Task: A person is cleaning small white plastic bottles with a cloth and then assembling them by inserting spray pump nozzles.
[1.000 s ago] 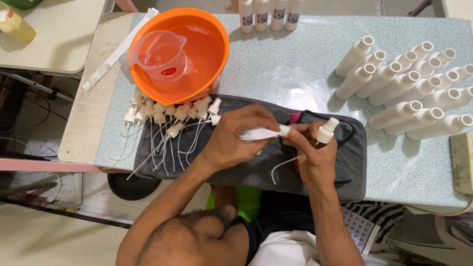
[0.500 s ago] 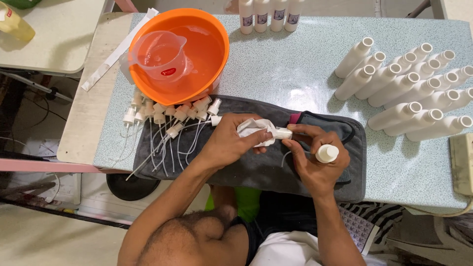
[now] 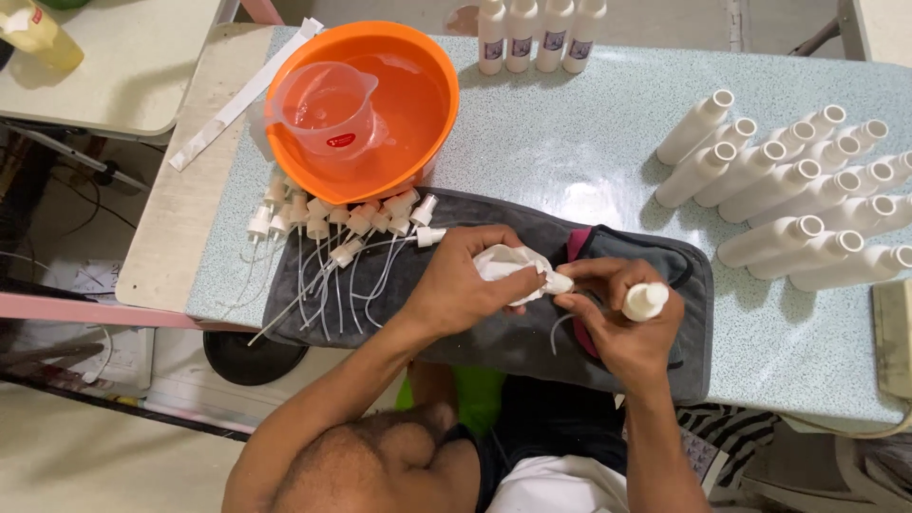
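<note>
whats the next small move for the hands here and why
Probably finish wiping, then lay the spray pump beside the others. The left hand presses a white cloth on it, the right hand grips it, and a row of pumps lies on the grey towel.

small bottling workshop: rows of bottles (image 3: pixel 779 180)

one orange basin (image 3: pixel 432 114), four upright bottles (image 3: pixel 537 33)

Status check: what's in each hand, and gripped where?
Left hand clutches a crumpled white cloth, bunched in the fingers, against a small white spray-pump head. Right hand holds a small white plastic bottle around its body, cap end up.
</note>
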